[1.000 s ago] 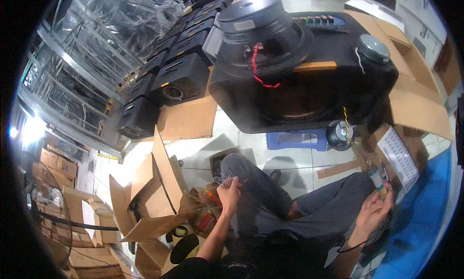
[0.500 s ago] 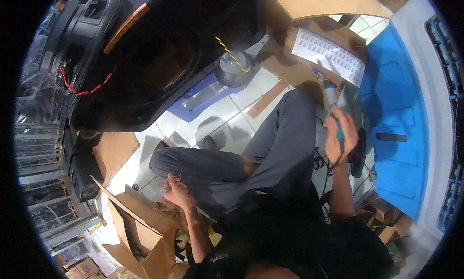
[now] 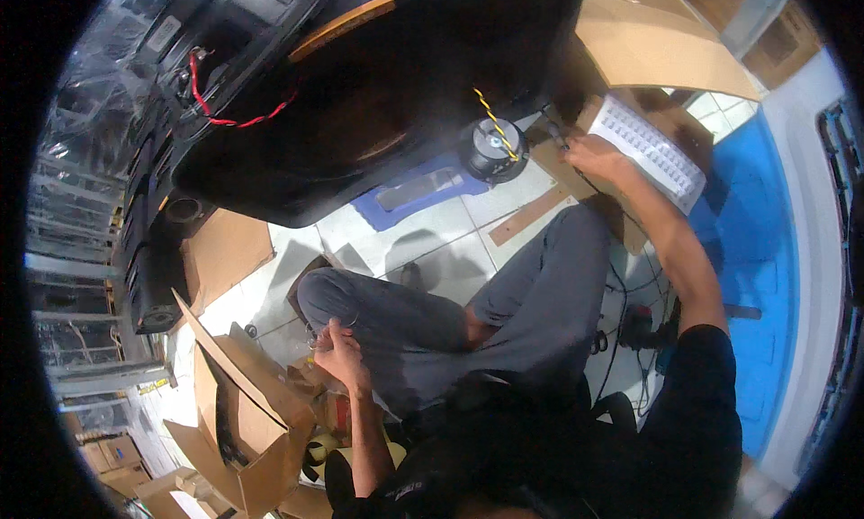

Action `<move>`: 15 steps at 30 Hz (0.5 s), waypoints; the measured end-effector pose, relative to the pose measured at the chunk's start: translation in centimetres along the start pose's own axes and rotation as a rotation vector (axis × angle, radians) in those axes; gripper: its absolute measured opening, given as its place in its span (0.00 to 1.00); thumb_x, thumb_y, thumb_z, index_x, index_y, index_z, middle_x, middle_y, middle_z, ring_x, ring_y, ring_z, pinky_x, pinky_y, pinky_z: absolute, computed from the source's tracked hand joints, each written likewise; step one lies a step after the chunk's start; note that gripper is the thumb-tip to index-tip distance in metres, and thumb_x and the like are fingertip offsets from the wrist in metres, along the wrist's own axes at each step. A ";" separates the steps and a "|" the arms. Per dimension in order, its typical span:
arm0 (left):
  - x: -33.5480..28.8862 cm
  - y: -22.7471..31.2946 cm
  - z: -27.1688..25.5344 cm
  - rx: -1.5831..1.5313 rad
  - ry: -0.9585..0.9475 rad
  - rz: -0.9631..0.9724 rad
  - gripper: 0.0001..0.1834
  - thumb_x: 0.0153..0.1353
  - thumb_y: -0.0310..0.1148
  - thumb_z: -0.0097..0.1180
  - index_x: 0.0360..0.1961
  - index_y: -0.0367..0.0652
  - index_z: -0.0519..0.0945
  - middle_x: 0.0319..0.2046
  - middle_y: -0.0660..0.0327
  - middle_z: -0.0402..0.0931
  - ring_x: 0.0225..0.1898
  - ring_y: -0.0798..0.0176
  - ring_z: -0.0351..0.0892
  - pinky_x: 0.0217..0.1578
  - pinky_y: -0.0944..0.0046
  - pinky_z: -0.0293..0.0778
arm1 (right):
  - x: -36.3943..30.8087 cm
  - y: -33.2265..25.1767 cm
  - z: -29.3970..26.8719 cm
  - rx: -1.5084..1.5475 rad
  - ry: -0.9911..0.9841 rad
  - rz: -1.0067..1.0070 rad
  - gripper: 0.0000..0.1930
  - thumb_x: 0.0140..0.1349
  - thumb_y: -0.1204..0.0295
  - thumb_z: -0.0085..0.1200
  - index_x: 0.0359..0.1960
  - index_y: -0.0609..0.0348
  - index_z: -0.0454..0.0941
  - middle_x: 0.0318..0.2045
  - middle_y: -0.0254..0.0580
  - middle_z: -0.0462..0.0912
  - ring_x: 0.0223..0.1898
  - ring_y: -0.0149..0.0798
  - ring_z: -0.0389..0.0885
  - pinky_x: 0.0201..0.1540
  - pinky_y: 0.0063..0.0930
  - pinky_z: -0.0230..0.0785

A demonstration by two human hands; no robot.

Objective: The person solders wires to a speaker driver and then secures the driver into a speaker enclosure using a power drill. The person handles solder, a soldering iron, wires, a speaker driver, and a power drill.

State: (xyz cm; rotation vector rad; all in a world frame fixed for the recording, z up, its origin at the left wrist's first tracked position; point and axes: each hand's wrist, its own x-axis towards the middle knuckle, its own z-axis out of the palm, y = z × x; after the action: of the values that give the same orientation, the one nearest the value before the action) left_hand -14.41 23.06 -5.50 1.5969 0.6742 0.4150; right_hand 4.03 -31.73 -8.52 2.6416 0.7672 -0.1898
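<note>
My left hand (image 3: 339, 357) rests by my left knee, its fingers pinched on a thin, curled wire (image 3: 353, 320). My right arm stretches forward to the right, and my right hand (image 3: 596, 156) is closed at the edge of a sheet of cardboard. A small dark piece (image 3: 556, 138) shows at its fingertips; its kind is unclear. Left of that hand sits a round black speaker driver (image 3: 490, 162) with a yellow-and-black twisted wire (image 3: 490, 114) rising from it. Behind it looms a large black speaker cabinet (image 3: 297, 173), with a red-and-black twisted wire (image 3: 238, 123) hanging at its upper left.
A violet-blue plastic frame (image 3: 382, 218) lies under the cabinet's edge. A printed white sheet (image 3: 648, 150) rests on a cardboard box beside my right hand. A blue plastic panel (image 3: 765, 249) stands at the right, dark cables (image 3: 621, 339) near it. An open cardboard box (image 3: 270, 402) is at lower left.
My right hand has reached forward and left; the green-handled tool it held before no longer shows clearly. My left hand keeps its pinch on the wire. The whole view has shifted.
</note>
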 end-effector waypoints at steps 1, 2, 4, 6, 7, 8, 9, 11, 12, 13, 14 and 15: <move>0.0 0.0 -0.1 0.012 0.013 0.006 0.14 0.67 0.34 0.58 0.25 0.39 0.76 0.18 0.64 0.74 0.11 0.77 0.64 0.10 0.74 0.53 | 1.4 0.3 1.0 -0.088 -0.162 -0.013 0.16 0.58 0.74 0.50 0.49 0.55 0.77 0.47 0.50 0.81 0.44 0.47 0.85 0.42 0.37 0.80; 0.0 -0.1 -0.1 0.025 0.020 0.013 0.14 0.67 0.35 0.58 0.25 0.38 0.76 0.18 0.64 0.74 0.11 0.77 0.64 0.10 0.74 0.53 | 1.7 0.2 2.1 -0.153 -0.107 -0.018 0.18 0.59 0.74 0.48 0.52 0.56 0.75 0.51 0.52 0.79 0.48 0.48 0.83 0.44 0.38 0.80; 0.0 -0.2 -0.2 0.041 0.016 0.023 0.14 0.67 0.35 0.58 0.26 0.38 0.77 0.19 0.63 0.75 0.11 0.76 0.65 0.09 0.74 0.53 | 2.1 0.2 4.0 -0.038 0.095 -0.025 0.16 0.59 0.72 0.48 0.50 0.55 0.77 0.50 0.52 0.79 0.49 0.49 0.81 0.48 0.39 0.77; 0.1 -0.3 -0.2 0.045 0.002 0.032 0.14 0.67 0.35 0.58 0.26 0.38 0.77 0.19 0.63 0.75 0.11 0.76 0.65 0.09 0.74 0.54 | 2.4 0.3 5.4 0.007 0.104 -0.005 0.17 0.61 0.71 0.46 0.52 0.54 0.75 0.54 0.53 0.76 0.53 0.50 0.78 0.54 0.41 0.73; 0.1 -0.4 -0.2 0.051 -0.002 0.033 0.14 0.67 0.35 0.59 0.26 0.37 0.77 0.19 0.63 0.75 0.11 0.76 0.65 0.09 0.74 0.54 | 2.5 0.4 6.0 -0.003 0.030 0.015 0.19 0.62 0.70 0.44 0.55 0.54 0.73 0.58 0.52 0.74 0.57 0.50 0.76 0.57 0.43 0.70; 0.1 -0.4 -0.2 0.056 -0.005 0.036 0.14 0.66 0.35 0.59 0.27 0.37 0.77 0.19 0.62 0.75 0.11 0.76 0.65 0.09 0.74 0.54 | 2.6 0.5 6.6 -0.011 0.022 0.034 0.20 0.64 0.70 0.43 0.58 0.53 0.71 0.62 0.52 0.72 0.61 0.50 0.74 0.60 0.46 0.68; 0.1 -0.4 -0.2 0.061 -0.006 0.033 0.13 0.66 0.35 0.59 0.27 0.37 0.77 0.19 0.62 0.76 0.11 0.76 0.65 0.09 0.74 0.54 | 2.6 0.6 7.0 -0.017 -0.011 0.032 0.21 0.64 0.69 0.42 0.59 0.53 0.71 0.62 0.50 0.71 0.61 0.50 0.73 0.62 0.47 0.65; 0.1 -0.4 0.0 0.058 0.007 0.040 0.13 0.66 0.35 0.59 0.28 0.37 0.77 0.19 0.62 0.75 0.11 0.76 0.65 0.09 0.74 0.54 | 2.5 0.6 8.0 -0.015 -0.032 0.041 0.21 0.66 0.68 0.41 0.60 0.52 0.69 0.64 0.47 0.71 0.61 0.50 0.73 0.66 0.49 0.60; 0.1 -0.4 0.1 0.050 0.009 0.035 0.13 0.66 0.35 0.59 0.28 0.37 0.77 0.19 0.62 0.75 0.11 0.76 0.65 0.09 0.74 0.54 | 2.6 0.7 8.4 -0.038 0.008 0.031 0.21 0.66 0.67 0.41 0.60 0.52 0.69 0.63 0.46 0.71 0.61 0.50 0.73 0.66 0.50 0.59; 0.1 -0.3 0.3 0.060 0.025 0.037 0.13 0.66 0.34 0.59 0.28 0.37 0.77 0.18 0.63 0.75 0.11 0.76 0.65 0.10 0.74 0.54 | 2.6 0.7 8.8 -0.046 -0.037 0.037 0.21 0.66 0.67 0.40 0.61 0.52 0.69 0.63 0.44 0.72 0.61 0.50 0.73 0.66 0.51 0.58; 0.0 -0.3 0.4 0.064 0.034 0.034 0.13 0.66 0.34 0.59 0.27 0.37 0.77 0.18 0.63 0.74 0.11 0.76 0.65 0.10 0.74 0.54 | 2.5 0.6 9.2 -0.053 -0.076 0.051 0.21 0.66 0.67 0.40 0.61 0.53 0.69 0.62 0.43 0.73 0.61 0.50 0.73 0.67 0.51 0.57; 0.0 -0.2 0.5 0.069 0.044 0.031 0.12 0.66 0.33 0.58 0.27 0.38 0.77 0.17 0.64 0.74 0.11 0.76 0.65 0.10 0.74 0.54 | 2.5 0.7 9.5 -0.080 -0.046 0.036 0.21 0.66 0.67 0.41 0.61 0.52 0.69 0.61 0.43 0.74 0.59 0.49 0.75 0.65 0.51 0.59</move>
State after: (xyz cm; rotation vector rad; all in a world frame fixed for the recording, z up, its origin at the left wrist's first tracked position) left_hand -14.17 22.70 -5.79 1.6695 0.7042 0.4548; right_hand 6.24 -34.83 -17.63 2.5647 0.6977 -0.2053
